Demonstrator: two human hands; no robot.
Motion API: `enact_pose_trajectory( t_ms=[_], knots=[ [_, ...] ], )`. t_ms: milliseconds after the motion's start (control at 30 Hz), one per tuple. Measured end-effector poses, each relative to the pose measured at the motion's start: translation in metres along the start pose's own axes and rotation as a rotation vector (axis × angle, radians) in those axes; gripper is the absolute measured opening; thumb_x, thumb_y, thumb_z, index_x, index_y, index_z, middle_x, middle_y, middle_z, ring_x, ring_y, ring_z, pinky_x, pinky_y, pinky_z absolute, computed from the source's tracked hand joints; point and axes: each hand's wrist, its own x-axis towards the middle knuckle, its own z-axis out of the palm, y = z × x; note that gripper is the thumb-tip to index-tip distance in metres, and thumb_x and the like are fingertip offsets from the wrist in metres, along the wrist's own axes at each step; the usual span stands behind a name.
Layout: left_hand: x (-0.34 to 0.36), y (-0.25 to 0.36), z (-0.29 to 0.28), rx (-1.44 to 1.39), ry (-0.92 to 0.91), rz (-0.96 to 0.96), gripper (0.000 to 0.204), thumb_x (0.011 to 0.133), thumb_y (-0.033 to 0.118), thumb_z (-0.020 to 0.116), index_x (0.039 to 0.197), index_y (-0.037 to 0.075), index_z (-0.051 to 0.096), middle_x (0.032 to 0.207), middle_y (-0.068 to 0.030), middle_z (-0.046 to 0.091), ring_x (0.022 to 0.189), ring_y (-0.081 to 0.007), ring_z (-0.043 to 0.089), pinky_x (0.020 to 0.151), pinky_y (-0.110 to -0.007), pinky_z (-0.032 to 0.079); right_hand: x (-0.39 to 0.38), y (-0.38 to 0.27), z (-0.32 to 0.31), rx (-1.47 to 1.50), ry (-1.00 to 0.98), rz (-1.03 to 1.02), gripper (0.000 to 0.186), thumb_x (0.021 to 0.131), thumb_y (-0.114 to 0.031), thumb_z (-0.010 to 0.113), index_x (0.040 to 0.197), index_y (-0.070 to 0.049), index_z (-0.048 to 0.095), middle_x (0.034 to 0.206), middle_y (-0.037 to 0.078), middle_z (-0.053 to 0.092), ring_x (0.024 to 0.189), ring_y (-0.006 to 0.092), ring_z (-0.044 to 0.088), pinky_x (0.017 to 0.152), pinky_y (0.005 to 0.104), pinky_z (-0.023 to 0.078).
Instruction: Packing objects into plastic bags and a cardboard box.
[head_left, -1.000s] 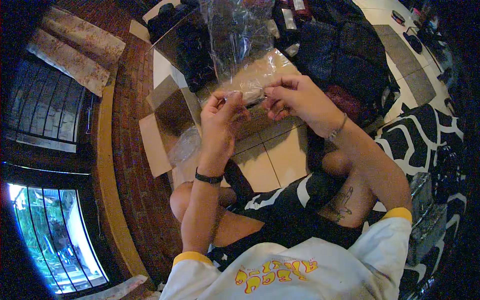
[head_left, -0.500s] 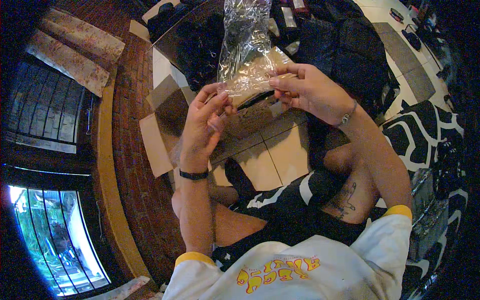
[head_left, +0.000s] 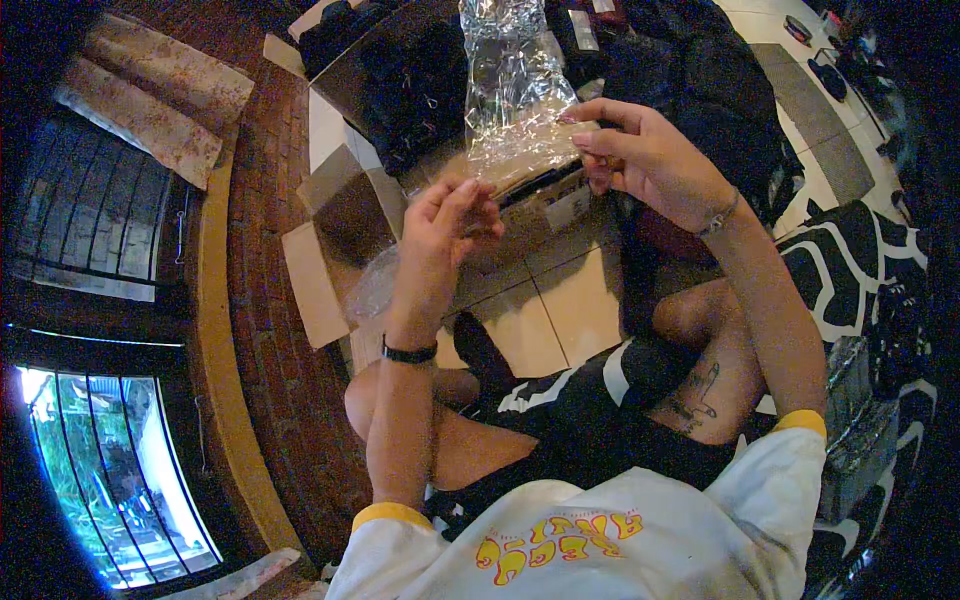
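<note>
A long strip of clear, crinkly plastic film (head_left: 512, 85) stretches away from me over a cardboard box (head_left: 545, 220) with dark contents at its top. My left hand (head_left: 448, 222) is closed in a pinch at the film's near left corner. At the near right edge, my right hand (head_left: 655, 165) pinches the film between thumb and fingers. The film looks taut between the two hands, and its far end runs out of the top of the view.
An open cardboard box (head_left: 318, 285) stands at the left by a brick wall (head_left: 262, 250), with clear plastic (head_left: 378, 285) beside it. Dark bags or cloth (head_left: 690, 95) are heaped at the far right. A black-and-white patterned cloth (head_left: 850, 265) lies on the right. Floor tiles (head_left: 550, 315) show between my legs.
Both hands have shifted right with the film. My right hand has also gone slightly farther away, and the film's near edge now slants up to the right.
</note>
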Motion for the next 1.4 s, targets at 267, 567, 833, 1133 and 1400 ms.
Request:
enact_pose_trajectory(
  t_ms=[267,567,833,1133,1400],
  knots=[
    [0.007,-0.006,0.003,-0.059,0.022,0.027,0.013,0.099,0.018,0.06,0.094,0.006,0.057,0.084,-0.0045,0.063,0.074,-0.0152,0.064,0.066,-0.026,0.051,-0.002,0.002,0.004,-0.32,-0.043,-0.035,0.036,0.094,-0.018,0.069,0.122,-0.001,0.056,0.081,-0.001,0.063,0.072,0.007,0.06,0.069,0.0214,0.048],
    [0.008,0.002,-0.009,0.08,-0.075,-0.046,0.013,0.097,0.017,0.065,0.097,0.006,0.057,0.089,-0.0039,0.064,0.078,-0.0139,0.063,0.069,-0.027,0.052,-0.006,-0.006,-0.003,-0.393,-0.138,-0.116,0.039,0.091,-0.014,0.068,0.125,-0.001,0.056,0.081,0.004,0.068,0.072,0.0102,0.064,0.067,0.025,0.052],
    [-0.003,0.007,0.004,0.029,-0.096,0.118,0.013,0.097,0.017,0.064,0.097,0.005,0.059,0.087,-0.0041,0.064,0.078,-0.0139,0.063,0.072,-0.029,0.052,-0.004,-0.005,-0.008,-0.306,-0.166,-0.036,0.045,0.093,-0.018,0.067,0.13,0.002,0.051,0.083,0.002,0.065,0.073,0.0096,0.062,0.07,0.0244,0.05],
    [0.003,-0.004,0.003,-0.089,0.017,0.135,0.011,0.097,0.014,0.063,0.101,0.004,0.06,0.086,-0.0052,0.065,0.08,-0.0137,0.064,0.075,-0.028,0.051,-0.002,0.005,0.001,-0.347,-0.212,-0.022,0.04,0.096,-0.022,0.066,0.129,-0.003,0.055,0.089,0.001,0.067,0.076,0.0079,0.063,0.07,0.0238,0.052],
    [0.001,-0.004,0.007,0.098,-0.034,0.163,0.013,0.096,0.013,0.065,0.1,0.001,0.063,0.088,-0.005,0.067,0.08,-0.0117,0.063,0.075,-0.026,0.05,0.003,0.011,0.005,-0.294,-0.034,-0.101,0.038,0.098,-0.024,0.065,0.131,-0.006,0.057,0.099,0.002,0.067,0.086,0.0063,0.064,0.073,0.0229,0.055]
  ],
)
